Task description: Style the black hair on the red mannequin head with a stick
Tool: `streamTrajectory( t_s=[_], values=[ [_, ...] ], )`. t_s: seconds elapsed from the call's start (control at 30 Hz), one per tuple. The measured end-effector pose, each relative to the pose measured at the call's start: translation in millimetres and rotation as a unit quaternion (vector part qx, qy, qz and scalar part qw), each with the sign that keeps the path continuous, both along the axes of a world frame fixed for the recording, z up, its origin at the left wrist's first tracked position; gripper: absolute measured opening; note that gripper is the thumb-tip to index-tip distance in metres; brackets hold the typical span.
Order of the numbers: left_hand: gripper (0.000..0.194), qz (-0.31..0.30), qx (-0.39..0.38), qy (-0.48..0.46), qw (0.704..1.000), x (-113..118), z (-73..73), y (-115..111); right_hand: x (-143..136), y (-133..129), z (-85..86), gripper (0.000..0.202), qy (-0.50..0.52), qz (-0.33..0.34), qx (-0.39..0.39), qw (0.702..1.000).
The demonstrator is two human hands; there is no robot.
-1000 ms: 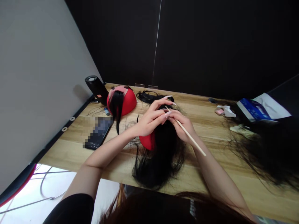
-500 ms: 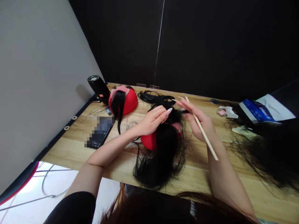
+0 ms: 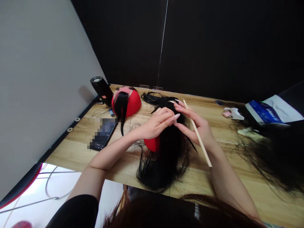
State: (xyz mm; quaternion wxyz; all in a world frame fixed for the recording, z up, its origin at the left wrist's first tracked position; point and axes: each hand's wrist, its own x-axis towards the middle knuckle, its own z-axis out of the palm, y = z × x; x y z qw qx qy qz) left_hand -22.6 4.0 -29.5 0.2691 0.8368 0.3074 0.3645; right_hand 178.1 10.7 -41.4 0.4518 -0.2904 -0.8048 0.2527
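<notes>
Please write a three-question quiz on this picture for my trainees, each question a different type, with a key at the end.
1. True or false: the right hand holds a pale stick.

2. Multiple choice: which item is immediately left of the far dome?
A) blue-and-white packet
B) black cylinder
C) white crumpled piece

3. Fill in the blank: black hair drapes over the near dome, whose visible side is ____ in colour.

Key: 1. True. 2. B. 3. Red.
</notes>
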Motion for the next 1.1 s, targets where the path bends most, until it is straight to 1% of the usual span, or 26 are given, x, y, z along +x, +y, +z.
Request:
streamTrajectory(
  t_s=[0.03, 0.1, 0.2, 0.3, 0.4, 0.5, 0.63, 0.73, 0.87, 1.1],
  values=[
    [0.041, -0.021, -0.015, 0.000, 1.000, 1, -0.5, -1, -4, 1, -3.5, 0.042, -0.002, 0.002, 0.008, 1.000],
    [0.043, -0.044, -0.036, 0.005, 0.998, 3, -1.5, -2, -10, 2, -9.9, 0.038, -0.005, 0.005, 0.018, 1.000],
    [0.044, -0.052, -0.054, 0.011, 0.997, 5, -2.3, -2, -13, 4, -17.1, 0.037, -0.006, -0.005, 0.029, 1.000],
    [0.045, -0.052, -0.062, 0.001, 0.997, 5, -3.1, -2, -13, 6, -20.8, 0.034, 0.008, -0.019, 0.034, 0.999],
    [0.046, -0.053, -0.060, -0.010, 0.997, 5, -5.1, -2, -12, 7, -19.6, 0.030, 0.009, -0.034, 0.031, 0.999],
    [0.045, -0.046, -0.065, -0.012, 0.997, 4, -7.5, -1, -10, 6, -13.9, 0.029, -0.001, -0.039, 0.045, 0.998],
    [0.039, -0.032, -0.076, -0.024, 0.996, 4, -8.4, 0, -6, 0, -6.2, 0.045, -0.023, -0.008, 0.053, 0.998],
    [0.037, -0.012, -0.081, -0.037, 0.996, 4, -7.5, 0, -5, -4, -5.9, 0.053, -0.013, -0.001, 0.052, 0.999],
    [0.037, -0.016, -0.079, -0.046, 0.996, 4, -6.3, 0, -6, -3, -10.2, 0.046, 0.007, -0.032, 0.073, 0.997],
    [0.036, -0.022, -0.080, -0.037, 0.996, 3, -6.5, 0, -10, 1, -14.3, 0.036, -0.006, -0.076, 0.116, 0.990]
  ],
)
